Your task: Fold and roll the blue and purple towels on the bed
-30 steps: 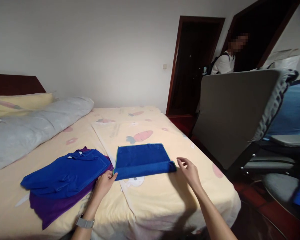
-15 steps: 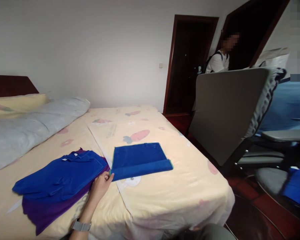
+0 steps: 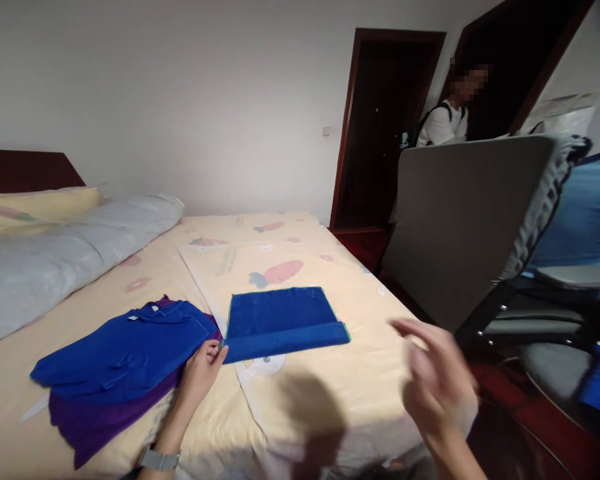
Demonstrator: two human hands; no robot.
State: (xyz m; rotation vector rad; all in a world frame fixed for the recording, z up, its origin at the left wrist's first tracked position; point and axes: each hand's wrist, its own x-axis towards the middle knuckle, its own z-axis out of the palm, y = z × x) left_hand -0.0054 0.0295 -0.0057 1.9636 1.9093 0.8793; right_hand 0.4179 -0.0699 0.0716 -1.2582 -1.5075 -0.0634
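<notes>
On the bed (image 3: 370, 387) lies a blue towel (image 3: 283, 308) with green edging, its near side folded over into a flat strip. My left hand (image 3: 204, 365) pinches the left end of that strip between thumb and fingers. Held in the air over the bed's right edge, my right hand (image 3: 440, 380) is slightly blurred, its fingers curved and apart with nothing in them. Left of the towel, a blue shirt (image 3: 125, 350) with a collar rests on top of a purple garment (image 3: 93, 420).
A long grey bolster (image 3: 80, 250) and a yellow pillow (image 3: 40, 208) lie along the bed's left side. A grey folding-chair back (image 3: 470, 220) stands at the right. Behind it, a person in a white top (image 3: 437, 127) stands near a dark door (image 3: 380, 133).
My right hand has come into view from below and is raised over the bed's right edge. My left hand keeps its pinch on the towel. The view has shifted slightly.
</notes>
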